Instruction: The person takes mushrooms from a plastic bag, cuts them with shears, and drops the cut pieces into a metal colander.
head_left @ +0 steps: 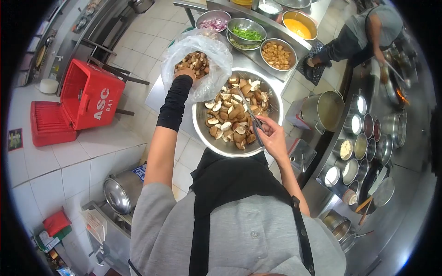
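Observation:
My left hand (185, 73) reaches into a clear plastic bag (216, 60) of whole brown mushrooms (198, 62); its fingertips are hidden among them. Just right of the bag stands a large steel bowl (277, 103) filled with cut mushrooms (230, 110), brown caps with pale insides. Over the bowl's right side my right hand (271, 135) is closed round the handles of a pair of scissors (254, 120). The blades point up and left across the cut pieces.
Bowls of chopped onion (213, 23), green vegetables (247, 33), brown cubes (277, 55) and orange liquid (298, 28) stand beyond. A person (368, 32) works at a stove at upper right. A red box (99, 92) lies left, a large pot (322, 110) stands right.

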{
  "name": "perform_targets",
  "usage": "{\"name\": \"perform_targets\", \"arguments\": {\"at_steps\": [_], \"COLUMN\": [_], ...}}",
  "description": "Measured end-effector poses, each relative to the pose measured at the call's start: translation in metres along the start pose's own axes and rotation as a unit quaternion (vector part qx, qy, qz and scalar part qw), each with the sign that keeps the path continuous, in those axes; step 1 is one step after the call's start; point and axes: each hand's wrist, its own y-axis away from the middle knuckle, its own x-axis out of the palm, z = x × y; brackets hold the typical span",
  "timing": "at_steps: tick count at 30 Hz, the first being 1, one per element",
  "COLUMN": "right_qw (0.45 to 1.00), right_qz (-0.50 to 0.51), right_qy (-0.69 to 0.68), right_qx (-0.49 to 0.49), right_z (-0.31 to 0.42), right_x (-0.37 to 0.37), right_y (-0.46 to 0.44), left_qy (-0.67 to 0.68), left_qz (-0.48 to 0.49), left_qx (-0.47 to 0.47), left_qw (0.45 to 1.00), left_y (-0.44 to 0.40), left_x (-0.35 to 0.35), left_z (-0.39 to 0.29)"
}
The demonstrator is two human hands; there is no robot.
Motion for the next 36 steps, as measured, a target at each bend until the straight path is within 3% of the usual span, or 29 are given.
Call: {"name": "perform_targets", "arguments": {"at_steps": [3,6,9,12,15,18,22,28,36], "right_qw": [0.996,0.996,0.997,0.998,0.988,0.974,0.959,0.939,0.922], "right_qz": [-0.035,-0.028,-0.023,-0.014,-0.043,-0.046,-0.022,0.015,0.056], "right_qy": [-0.078,-0.072,-0.048,-0.032,0.072,0.172,0.222,0.289,0.320], "right_qx": [-0.032,-0.033,-0.049,-0.057,-0.129,-0.138,-0.178,-0.188,-0.211], "right_z": [0.000,0.007,0.019,0.018,0.030,0.069,0.080,0.086,0.086], "right_x": [0.013,0.020,0.026,0.029,0.038,0.045,0.053,0.057,0.058], "right_y": [-0.002,-0.007,-0.011,-0.021,-0.032,-0.039,-0.060,-0.076,-0.089], "left_qy": [-0.046,-0.067,0.061,0.149,0.454,0.716,0.835,0.818,0.807], "left_qz": [0.055,0.163,0.099,-0.162,-0.199,-0.109,-0.081,-0.103,-0.071], "left_qx": [0.028,-0.086,-0.166,-0.165,-0.093,-0.071,-0.068,-0.043,-0.076], "left_qw": [0.997,0.981,0.979,0.961,0.864,0.686,0.541,0.564,0.582], "left_y": [0.009,0.011,0.038,0.057,0.063,0.099,0.133,0.144,0.148], "left_x": [-0.001,-0.025,-0.060,-0.060,-0.061,-0.104,-0.129,-0.114,-0.108], "left_z": [-0.004,-0.014,-0.031,-0.040,-0.030,-0.050,-0.065,-0.056,-0.053]}}
